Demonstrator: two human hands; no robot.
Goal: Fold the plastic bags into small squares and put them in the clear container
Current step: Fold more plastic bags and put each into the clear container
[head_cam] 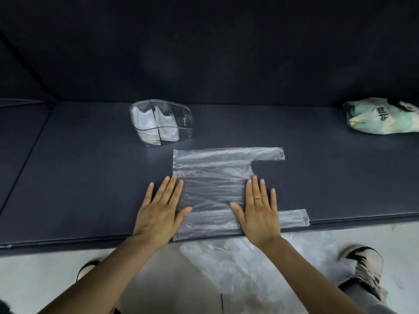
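A clear plastic bag (213,177) lies flat on the dark mat (90,177), its two handles pointing right. My left hand (159,211) presses flat on the bag's left edge, fingers straight and spread. My right hand (258,209), with a ring, presses flat on the bag's right side near the handles. Behind the bag stands the clear container (161,122), holding folded white bags in its compartments.
A stuffed printed bag (381,116) lies at the far right of the mat. More clear plastic (249,264) lies on the pale floor below the mat's front edge, between my shoes (362,264). Dark padded walls rise behind the mat.
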